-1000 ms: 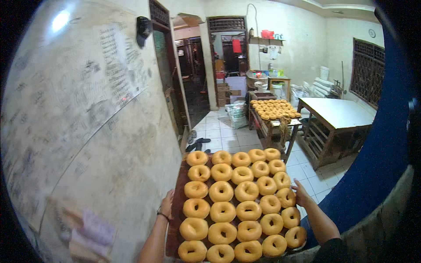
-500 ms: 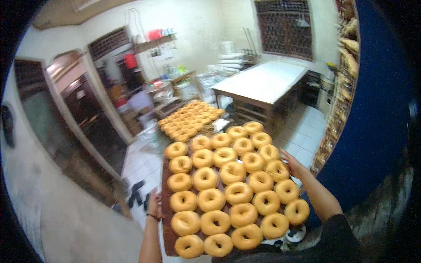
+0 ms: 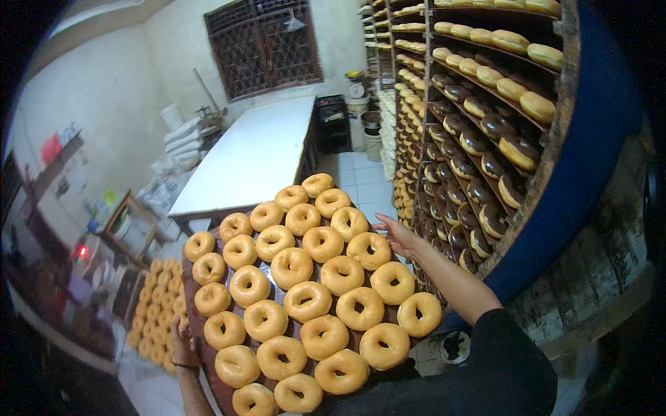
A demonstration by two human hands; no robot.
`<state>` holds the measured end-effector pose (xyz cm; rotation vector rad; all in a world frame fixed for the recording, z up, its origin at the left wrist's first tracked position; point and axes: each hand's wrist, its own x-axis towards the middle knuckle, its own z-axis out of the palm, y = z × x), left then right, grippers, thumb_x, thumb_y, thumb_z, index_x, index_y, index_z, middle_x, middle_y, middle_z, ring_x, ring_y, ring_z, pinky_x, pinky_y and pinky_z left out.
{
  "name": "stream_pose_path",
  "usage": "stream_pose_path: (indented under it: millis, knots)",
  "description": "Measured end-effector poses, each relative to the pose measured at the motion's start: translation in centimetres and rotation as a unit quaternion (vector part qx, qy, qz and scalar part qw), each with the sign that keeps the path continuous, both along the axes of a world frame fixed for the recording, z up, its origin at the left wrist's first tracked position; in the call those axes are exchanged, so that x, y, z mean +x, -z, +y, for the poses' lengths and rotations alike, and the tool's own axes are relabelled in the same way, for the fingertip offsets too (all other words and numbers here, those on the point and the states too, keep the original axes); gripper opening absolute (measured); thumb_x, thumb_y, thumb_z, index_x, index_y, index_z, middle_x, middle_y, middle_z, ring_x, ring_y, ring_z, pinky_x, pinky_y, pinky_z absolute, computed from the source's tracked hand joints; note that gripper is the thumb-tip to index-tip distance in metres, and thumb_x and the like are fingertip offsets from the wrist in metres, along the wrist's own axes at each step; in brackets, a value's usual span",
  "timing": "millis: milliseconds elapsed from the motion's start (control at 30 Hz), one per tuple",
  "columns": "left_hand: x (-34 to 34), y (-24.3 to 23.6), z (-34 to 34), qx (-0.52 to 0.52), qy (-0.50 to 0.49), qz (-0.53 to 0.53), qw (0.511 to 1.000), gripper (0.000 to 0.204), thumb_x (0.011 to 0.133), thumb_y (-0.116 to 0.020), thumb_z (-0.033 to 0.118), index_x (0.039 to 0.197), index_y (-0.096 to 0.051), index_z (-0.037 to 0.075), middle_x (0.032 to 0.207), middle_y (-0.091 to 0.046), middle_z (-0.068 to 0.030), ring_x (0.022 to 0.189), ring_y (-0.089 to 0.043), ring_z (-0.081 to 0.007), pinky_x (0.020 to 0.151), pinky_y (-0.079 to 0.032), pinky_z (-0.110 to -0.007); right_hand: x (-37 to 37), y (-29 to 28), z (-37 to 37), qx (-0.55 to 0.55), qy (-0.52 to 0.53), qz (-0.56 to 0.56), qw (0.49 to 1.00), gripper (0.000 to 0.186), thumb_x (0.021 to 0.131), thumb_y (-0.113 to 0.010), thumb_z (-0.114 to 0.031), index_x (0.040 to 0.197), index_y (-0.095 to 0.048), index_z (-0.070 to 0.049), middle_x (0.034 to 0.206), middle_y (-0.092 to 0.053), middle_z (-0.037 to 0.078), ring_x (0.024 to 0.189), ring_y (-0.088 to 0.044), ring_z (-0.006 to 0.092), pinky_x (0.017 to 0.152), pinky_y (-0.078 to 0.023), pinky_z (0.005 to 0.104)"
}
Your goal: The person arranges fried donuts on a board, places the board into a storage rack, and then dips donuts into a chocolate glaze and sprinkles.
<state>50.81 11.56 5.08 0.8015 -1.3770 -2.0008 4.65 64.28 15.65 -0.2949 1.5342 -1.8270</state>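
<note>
A dark brown tray (image 3: pixel 198 330) covered with rows of plain golden ring doughnuts (image 3: pixel 307 300) is held out in front of me. My left hand (image 3: pixel 183 344), with a dark band at its wrist, grips the tray's left edge. On the far right side my right hand (image 3: pixel 399 236) supports the other edge, its fingers partly showing and the rest tucked behind the doughnuts. The doughnuts lie flat in rows, several close to touching. The tray's underside is hidden.
A tall rack (image 3: pixel 499 139) of plain and chocolate-topped doughnuts stands at my right, its blue side panel (image 3: pixel 596 180) nearest me. Beyond the tray is a white-topped table (image 3: pixel 253 152). Another batch of doughnuts (image 3: pixel 158 305) sits low at left. Buckets (image 3: pixel 372 144) stand at the far wall.
My view has swung right, bringing the rack's shelves into sight. The tray has turned with me, still between both hands; the table and low batch now appear further left.
</note>
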Motion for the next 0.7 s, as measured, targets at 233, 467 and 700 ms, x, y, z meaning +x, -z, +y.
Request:
stream_pose_path:
  millis: [233, 467, 700]
  knots:
    - [-0.8, 4.0, -6.3, 0.190, 0.087, 0.044, 0.977, 0.056, 0.096, -0.059, 0.053, 0.139, -0.053, 0.017, 0.126, -0.056, -0.0085, 0.118, -0.052, -0.0246, 0.103, -0.043, -0.040, 3.6, -3.2, 0.3, -0.050, 0.064, 0.121, 0.989, 0.048, 0.107, -0.044, -0.029, 0.146, -0.048, -0.002, 0.136, -0.060, 0.012, 0.121, -0.058, 0.0178, 0.106, -0.045, 0.0340]
    - [0.5, 1.1, -7.6, 0.134, 0.188, 0.226, 0.947, 0.063, 0.096, -0.053, 0.047, 0.132, -0.058, -0.005, 0.132, -0.062, -0.0189, 0.116, -0.060, -0.0330, 0.101, -0.050, -0.041, 6.3, -0.9, -3.6, -0.141, 0.068, 0.186, 0.970, 0.051, 0.109, -0.042, -0.031, 0.151, -0.043, -0.001, 0.155, -0.044, 0.007, 0.137, -0.047, 0.0163, 0.117, -0.037, 0.0356]
    - [3.8, -0.6, -9.8, 0.014, 0.209, 0.249, 0.946, 0.074, 0.095, -0.047, 0.044, 0.150, -0.039, -0.005, 0.147, -0.051, -0.0165, 0.129, -0.054, -0.0267, 0.107, -0.043, -0.036, 10.6, -1.1, -8.0, -0.208, 0.060, 0.147, 0.965, 0.053, 0.108, -0.047, -0.037, 0.149, -0.044, -0.002, 0.146, -0.050, 0.009, 0.130, -0.052, 0.0160, 0.111, -0.044, 0.0371]
